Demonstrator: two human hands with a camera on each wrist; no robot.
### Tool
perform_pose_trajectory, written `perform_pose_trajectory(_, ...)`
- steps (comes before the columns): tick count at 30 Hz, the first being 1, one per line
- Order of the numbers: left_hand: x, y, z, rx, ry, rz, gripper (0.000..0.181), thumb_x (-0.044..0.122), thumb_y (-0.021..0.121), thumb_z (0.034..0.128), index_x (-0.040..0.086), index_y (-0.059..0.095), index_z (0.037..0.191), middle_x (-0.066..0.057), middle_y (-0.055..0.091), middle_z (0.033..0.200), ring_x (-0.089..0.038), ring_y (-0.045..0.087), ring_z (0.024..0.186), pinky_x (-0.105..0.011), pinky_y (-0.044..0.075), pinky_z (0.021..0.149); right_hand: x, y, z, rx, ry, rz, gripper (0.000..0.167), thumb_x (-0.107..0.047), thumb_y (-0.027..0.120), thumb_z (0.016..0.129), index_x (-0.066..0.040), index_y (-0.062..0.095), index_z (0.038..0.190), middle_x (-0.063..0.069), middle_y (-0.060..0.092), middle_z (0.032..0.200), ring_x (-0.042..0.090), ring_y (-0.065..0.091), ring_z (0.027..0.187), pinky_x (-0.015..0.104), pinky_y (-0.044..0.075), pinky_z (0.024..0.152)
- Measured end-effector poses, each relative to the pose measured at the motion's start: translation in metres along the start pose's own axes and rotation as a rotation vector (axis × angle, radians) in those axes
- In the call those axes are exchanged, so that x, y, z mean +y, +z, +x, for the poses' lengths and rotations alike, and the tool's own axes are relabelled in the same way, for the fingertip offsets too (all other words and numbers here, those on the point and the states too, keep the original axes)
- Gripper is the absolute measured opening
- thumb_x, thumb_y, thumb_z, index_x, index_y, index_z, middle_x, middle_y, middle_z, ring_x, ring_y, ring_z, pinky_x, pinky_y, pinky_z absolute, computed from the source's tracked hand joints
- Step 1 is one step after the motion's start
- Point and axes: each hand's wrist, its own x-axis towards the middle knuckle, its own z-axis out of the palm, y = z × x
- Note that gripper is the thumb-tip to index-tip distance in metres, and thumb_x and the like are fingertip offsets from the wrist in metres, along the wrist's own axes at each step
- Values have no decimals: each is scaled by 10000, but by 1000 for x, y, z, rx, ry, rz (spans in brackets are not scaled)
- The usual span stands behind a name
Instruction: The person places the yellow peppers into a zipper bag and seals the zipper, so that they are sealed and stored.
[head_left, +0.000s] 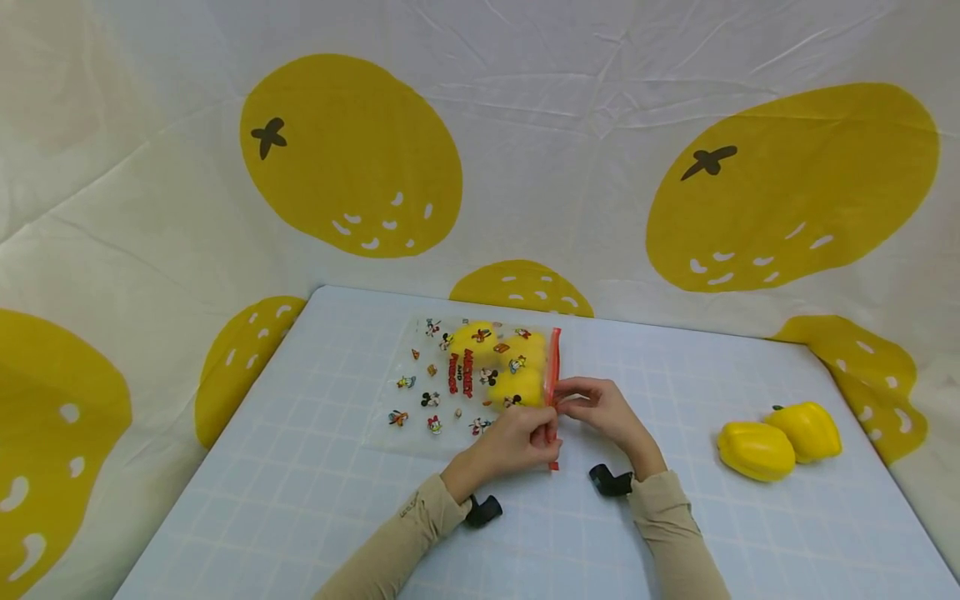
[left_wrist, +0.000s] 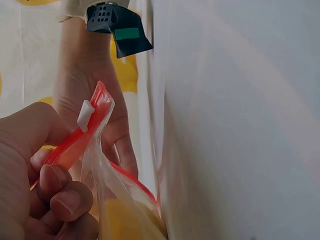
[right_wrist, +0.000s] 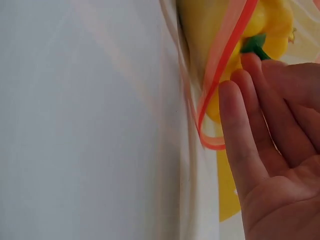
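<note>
A clear slider zip bag (head_left: 442, 379) with cartoon prints and a red zip edge (head_left: 553, 358) lies on the table, its mouth to the right. Yellow bell peppers (head_left: 517, 387) are inside it; one green stem (right_wrist: 254, 45) shows through the mouth in the right wrist view. My left hand (head_left: 513, 437) pinches the red edge at its near part, close to a white slider (left_wrist: 86, 116). Beside it, my right hand (head_left: 603, 408) brings thumb and index tips together at the same edge, other fingers straight. The bag's mouth gapes in both wrist views.
Two yellow bell peppers (head_left: 756, 450) lie touching at the table's right side. Black wrist cameras (head_left: 483, 510) hang beneath both sleeves. A cloth with a yellow fruit print (head_left: 352, 158) stands behind the pale checked tabletop (head_left: 285, 483).
</note>
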Motion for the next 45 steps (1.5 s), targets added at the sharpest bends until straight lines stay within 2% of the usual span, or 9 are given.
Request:
perform_pose_trajectory(11, 0, -1, 0, 0, -2, 11, 192, 37, 726, 836, 107, 550, 806, 27, 509, 688, -26, 443, 639, -109, 361, 573, -1, 1, 1, -84, -30, -19, 357, 109, 564, 909, 91, 603, 1263, 226, 634, 1225, 240, 642, 1073, 269, 510, 919)
perform_pose_trajectory(15, 0, -1, 1, 1, 6, 18, 192, 38, 727, 834, 109, 550, 806, 31, 510, 689, -21, 442, 639, -107, 359, 574, -6, -2, 0, -89, -59, -37, 349, 120, 553, 910, 94, 602, 1254, 237, 637, 1210, 309, 627, 1092, 269, 509, 920)
perform_pose_trajectory(20, 0, -2, 2, 7, 16, 38, 191, 42, 729, 831, 108, 551, 806, 45, 506, 686, -15, 437, 630, -105, 359, 569, -14, -12, -2, -78, -90, -138, 315, 74, 555, 941, 83, 605, 1251, 224, 649, 1203, 410, 616, 1104, 246, 503, 911)
perform_pose_trajectory(24, 0, -3, 1, 5, 3, 47, 189, 44, 733, 830, 112, 558, 803, 53, 508, 682, -12, 429, 622, -107, 355, 562, -23, -29, -10, -44, -97, -284, 279, -3, 580, 967, 56, 625, 1236, 172, 673, 1187, 361, 631, 1100, 228, 487, 918)
perform_pose_trajectory(32, -2, 0, 2, 13, 20, 37, 192, 37, 721, 832, 112, 547, 802, 47, 496, 674, -9, 424, 616, -103, 352, 556, -44, -76, -54, 78, -112, -557, 246, -65, 595, 981, -35, 655, 1218, 91, 689, 1170, 257, 642, 1061, 171, 473, 893)
perform_pose_trajectory(36, -3, 1, 1, 17, 21, 31, 197, 26, 717, 831, 114, 543, 800, 53, 489, 675, -11, 421, 616, -107, 351, 556, -50, -102, -83, 156, -89, -634, 245, -103, 594, 990, -59, 655, 1223, 82, 682, 1181, 97, 602, 1085, 87, 406, 896)
perform_pose_trajectory(40, -2, 1, 1, 12, 16, 27, 199, 27, 717, 833, 117, 543, 800, 46, 496, 677, -11, 423, 619, -107, 355, 559, -52, -126, -112, 252, -22, -705, 259, -177, 598, 996, -100, 655, 1237, 90, 672, 1186, -105, 489, 1079, 29, 334, 865)
perform_pose_trajectory(43, -2, 1, 1, 9, 9, 25, 197, 28, 718, 835, 113, 544, 799, 42, 498, 678, -10, 424, 622, -105, 353, 563, -50, -143, -134, 330, 55, -739, 299, -246, 593, 1001, -114, 638, 1265, -52, 638, 1195, -173, 407, 1062, -1, 293, 819)
perform_pose_trajectory(45, -1, 1, 1, 10, 8, 25, 194, 27, 718, 835, 109, 546, 799, 42, 498, 676, -11, 423, 622, -105, 352, 563, -46, -152, -147, 364, 125, -747, 357, -292, 589, 1001, -108, 608, 1306, -20, 605, 1235, -37, 458, 1133, -1, 301, 769)
